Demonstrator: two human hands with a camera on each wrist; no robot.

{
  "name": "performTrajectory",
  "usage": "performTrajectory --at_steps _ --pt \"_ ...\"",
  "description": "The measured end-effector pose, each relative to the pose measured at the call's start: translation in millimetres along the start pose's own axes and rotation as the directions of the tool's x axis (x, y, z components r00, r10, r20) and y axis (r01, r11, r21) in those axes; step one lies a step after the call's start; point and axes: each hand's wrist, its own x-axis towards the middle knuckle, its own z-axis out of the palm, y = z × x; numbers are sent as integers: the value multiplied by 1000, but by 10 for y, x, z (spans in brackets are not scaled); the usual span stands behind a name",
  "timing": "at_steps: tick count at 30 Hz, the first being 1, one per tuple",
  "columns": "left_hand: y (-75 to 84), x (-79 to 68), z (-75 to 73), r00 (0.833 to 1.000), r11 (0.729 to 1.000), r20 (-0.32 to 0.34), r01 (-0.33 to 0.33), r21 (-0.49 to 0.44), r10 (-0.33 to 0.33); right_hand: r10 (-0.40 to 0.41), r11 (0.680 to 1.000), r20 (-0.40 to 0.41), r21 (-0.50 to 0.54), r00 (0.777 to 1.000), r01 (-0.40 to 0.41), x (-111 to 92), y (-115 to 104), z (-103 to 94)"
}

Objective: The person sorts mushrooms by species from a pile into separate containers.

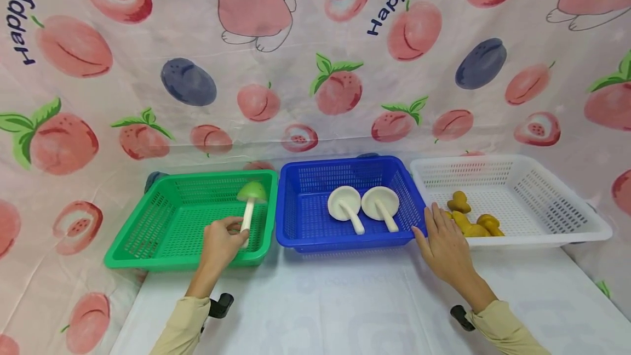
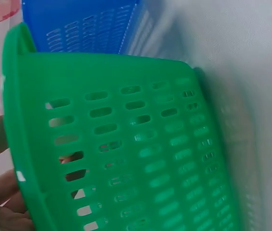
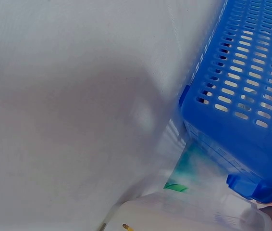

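Note:
In the head view my left hand [image 1: 223,241] pinches the white stem of a green-capped mushroom [image 1: 252,193] over the right side of the green basket [image 1: 148,263]. Through that basket's wall, the left wrist view shows parts of the fingers [image 2: 11,192]. My right hand [image 1: 447,245] lies with straight fingers where the blue basket [image 1: 340,246] meets the white basket [image 1: 552,239]. Two white mushrooms, the left one [image 1: 344,204] and the right one [image 1: 380,204], lie stems forward in the blue basket. Several small yellow-brown mushrooms [image 1: 459,202] sit in the white basket, partly hidden by my right hand.
The three baskets stand side by side on a white-covered table [image 1: 345,305]. Behind them hangs a fruit-patterned cloth [image 1: 296,70]. A black strap piece [image 1: 222,305] is by the left wrist, and another [image 1: 461,318] by the right.

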Motion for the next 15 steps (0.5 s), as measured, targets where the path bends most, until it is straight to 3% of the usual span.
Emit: performTrajectory --at_steps 7,15 --pt "-37 65 55 999 999 41 6 49 -8 7 1000 7 -3 1000 -7 -6 2 -12" --pt "-57 144 97 993 996 99 59 71 -66 0 1000 12 5 1000 0 -14 8 5"
